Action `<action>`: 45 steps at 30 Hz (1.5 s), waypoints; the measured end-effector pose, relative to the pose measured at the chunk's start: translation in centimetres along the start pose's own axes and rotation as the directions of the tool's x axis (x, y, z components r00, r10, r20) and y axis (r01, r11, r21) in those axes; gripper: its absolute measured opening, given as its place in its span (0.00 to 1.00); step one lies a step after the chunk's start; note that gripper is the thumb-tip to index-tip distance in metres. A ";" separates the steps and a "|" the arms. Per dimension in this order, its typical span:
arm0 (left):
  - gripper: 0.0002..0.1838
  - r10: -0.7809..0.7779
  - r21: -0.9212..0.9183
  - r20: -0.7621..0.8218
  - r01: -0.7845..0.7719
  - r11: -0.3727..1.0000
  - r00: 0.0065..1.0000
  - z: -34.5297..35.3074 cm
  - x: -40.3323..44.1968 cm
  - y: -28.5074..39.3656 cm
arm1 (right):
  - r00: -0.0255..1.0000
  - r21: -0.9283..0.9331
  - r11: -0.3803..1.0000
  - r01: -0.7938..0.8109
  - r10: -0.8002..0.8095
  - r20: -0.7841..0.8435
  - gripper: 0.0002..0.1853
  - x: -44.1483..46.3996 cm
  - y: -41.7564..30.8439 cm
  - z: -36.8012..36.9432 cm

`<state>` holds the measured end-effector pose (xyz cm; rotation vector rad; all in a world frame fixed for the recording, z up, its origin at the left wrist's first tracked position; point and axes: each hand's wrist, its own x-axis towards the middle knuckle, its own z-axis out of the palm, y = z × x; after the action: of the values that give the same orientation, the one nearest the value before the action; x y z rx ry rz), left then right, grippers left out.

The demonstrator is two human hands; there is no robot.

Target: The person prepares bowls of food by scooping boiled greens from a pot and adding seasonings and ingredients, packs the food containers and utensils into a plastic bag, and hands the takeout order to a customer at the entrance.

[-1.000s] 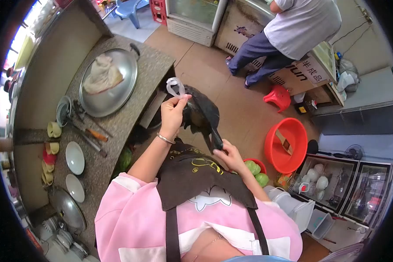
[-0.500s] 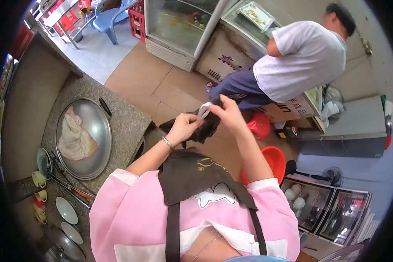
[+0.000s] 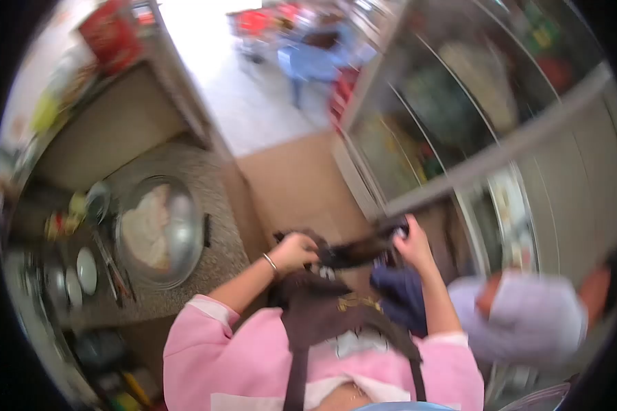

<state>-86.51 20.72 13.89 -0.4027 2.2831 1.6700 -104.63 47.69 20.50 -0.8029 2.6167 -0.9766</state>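
My left hand [image 3: 296, 252], with a bracelet at the wrist, is closed on one end of a dark cloth-like item [image 3: 356, 252]. The item stretches sideways in front of my dark apron [image 3: 322, 305], and motion blurs it. My right hand [image 3: 411, 241] grips its other end, held slightly higher. A small pale bit shows by the right fingers. Left of my hands, a large round metal lid [image 3: 182, 236] lies on the counter [image 3: 216, 198] with a pale cloth [image 3: 146, 229] on it.
A co-worker in a light shirt [image 3: 535, 315] stands close on my right. A glass-door fridge [image 3: 425, 116] rises at the upper right. White dishes [image 3: 86, 270] and long-handled tools [image 3: 110, 267] lie on the counter at left. Beyond the doorway is a blue chair [image 3: 315, 58].
My hands have moved apart, stretching the dark item between them. The view has turned, so the fridge looks larger and the co-worker now appears lower right.
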 end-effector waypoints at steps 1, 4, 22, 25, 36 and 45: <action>0.18 -0.084 -0.147 -0.088 0.071 0.987 0.993 -0.5 0.6 0.8 | 0.996 -0.069 0.994 0.083 -0.085 -0.019 0.24 2.7 0.1 0.0; 0.15 -0.103 -0.296 -0.471 -0.047 0.954 0.876 -1.8 2.8 0.1 | 0.982 -0.052 0.984 0.170 -0.165 0.093 0.20 10.2 -3.7 0.3; 0.06 -0.180 -0.352 -0.919 -0.524 0.776 0.350 -21.4 9.6 7.2 | 0.642 0.031 0.738 0.674 -0.607 0.468 0.18 45.6 -18.9 13.9; 0.06 -0.187 -0.341 -0.921 -0.478 0.809 0.341 -24.4 10.6 8.5 | 0.416 0.192 0.560 0.806 -0.766 0.490 0.17 49.9 -24.8 15.7; 0.05 -0.418 -0.400 -0.895 -0.698 0.593 0.158 -28.2 11.9 8.8 | 0.166 0.390 0.107 0.915 -0.978 -0.123 0.22 45.8 -71.3 10.3; 0.06 -0.512 -0.422 -0.852 -0.726 0.543 0.112 -27.9 11.8 9.5 | 0.209 0.394 0.229 0.890 -0.973 0.093 0.19 47.7 -74.7 14.0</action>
<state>-102.79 -3.85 25.74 -2.3799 1.5328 3.2723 -107.52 -33.67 58.14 -2.3888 1.3771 -1.1972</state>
